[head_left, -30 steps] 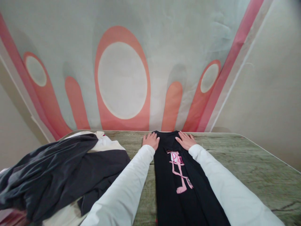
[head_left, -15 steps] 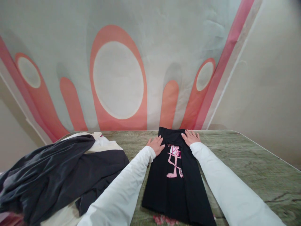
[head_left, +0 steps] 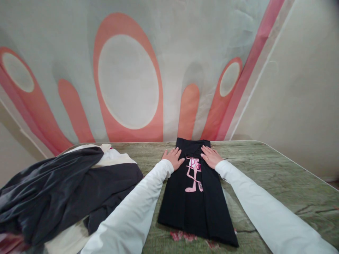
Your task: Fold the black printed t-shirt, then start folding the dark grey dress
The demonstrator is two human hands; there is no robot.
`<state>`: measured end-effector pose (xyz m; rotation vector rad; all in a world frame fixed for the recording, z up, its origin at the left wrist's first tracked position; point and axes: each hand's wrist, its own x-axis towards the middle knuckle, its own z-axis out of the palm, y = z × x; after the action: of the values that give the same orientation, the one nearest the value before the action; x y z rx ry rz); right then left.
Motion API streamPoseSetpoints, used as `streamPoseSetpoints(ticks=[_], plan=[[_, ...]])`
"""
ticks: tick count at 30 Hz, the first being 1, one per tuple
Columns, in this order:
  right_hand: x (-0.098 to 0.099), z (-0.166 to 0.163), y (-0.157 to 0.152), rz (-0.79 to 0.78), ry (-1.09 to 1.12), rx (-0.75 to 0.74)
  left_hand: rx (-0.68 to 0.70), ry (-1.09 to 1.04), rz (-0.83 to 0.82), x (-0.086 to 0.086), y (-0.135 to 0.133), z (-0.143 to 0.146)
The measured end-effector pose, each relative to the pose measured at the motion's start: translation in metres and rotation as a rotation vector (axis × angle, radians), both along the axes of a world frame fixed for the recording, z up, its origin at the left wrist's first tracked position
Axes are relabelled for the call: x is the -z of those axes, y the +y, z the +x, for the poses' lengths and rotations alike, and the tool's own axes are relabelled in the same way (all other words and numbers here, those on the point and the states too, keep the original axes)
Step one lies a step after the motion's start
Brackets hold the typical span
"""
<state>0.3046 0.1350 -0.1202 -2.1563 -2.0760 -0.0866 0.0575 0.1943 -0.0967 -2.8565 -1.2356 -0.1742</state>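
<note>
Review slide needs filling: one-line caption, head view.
Left hand and right hand rest on a black garment with pink print, beside a clothes pile.

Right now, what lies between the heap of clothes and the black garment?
The left arm's white sleeve, over wood-grain tabletop, in the head view.

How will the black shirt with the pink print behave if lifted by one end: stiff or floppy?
Likely floppy: the black shirt looks like soft cloth, so its free end would probably sag. Its lengthwise folds show no fastening, so they may fall open. Lying flat, it seems unlikely to roll.
</note>
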Motion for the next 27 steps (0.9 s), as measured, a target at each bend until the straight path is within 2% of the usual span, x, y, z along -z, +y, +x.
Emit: streamPoseSetpoints(ticks=[9, 14, 17, 22, 27], plan=[[-0.011, -0.005, -0.006, -0.05, -0.029, 0.062, 0.069, 0.009, -0.046, -0.004, -0.032, -0.012], [-0.018, -0.01, -0.021, 0.143, -0.053, 0.108, 0.052, 0.029, -0.079, -0.012, -0.06, -0.03], [-0.024, -0.015, -0.035, 0.204, -0.045, 0.066, 0.071, 0.03, -0.072, -0.018, -0.08, -0.047], [-0.022, -0.034, -0.071, 0.074, 0.037, -0.033, 0.213, 0.024, -0.104, -0.028, -0.113, -0.084], [-0.012, -0.055, -0.107, -0.055, 0.049, -0.072, 0.299, -0.109, -0.107, -0.028, -0.135, -0.114]])
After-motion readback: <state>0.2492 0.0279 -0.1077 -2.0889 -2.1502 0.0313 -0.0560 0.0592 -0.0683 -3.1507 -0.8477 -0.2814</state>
